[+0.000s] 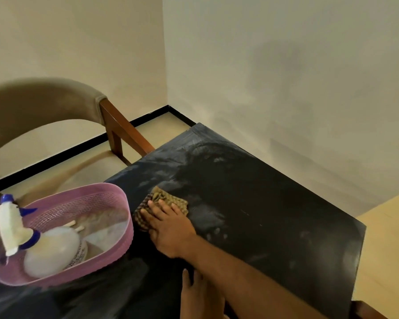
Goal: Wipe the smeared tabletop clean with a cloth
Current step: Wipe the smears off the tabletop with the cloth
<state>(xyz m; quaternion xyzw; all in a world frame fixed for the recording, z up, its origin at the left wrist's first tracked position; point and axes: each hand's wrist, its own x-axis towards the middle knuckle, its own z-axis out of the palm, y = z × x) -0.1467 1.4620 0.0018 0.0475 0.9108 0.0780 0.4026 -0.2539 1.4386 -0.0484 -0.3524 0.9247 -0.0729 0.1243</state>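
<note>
At my left sits a pink mesh basket [115, 229], and lying tilted in it is a clear spray bottle [48, 252] with a white and blue trigger head that sticks up over the rim. Something pale lies in the basket beyond the bottle, maybe sticks, too blurred to tell. Beyond the basket stands a chair [44, 104] with a padded curved back and wooden legs, near the cream walls' corner.

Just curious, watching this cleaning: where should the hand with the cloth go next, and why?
Probably push the cloth under the right hand forward toward the far corner: pale smears still cover the tabletop there.
</note>
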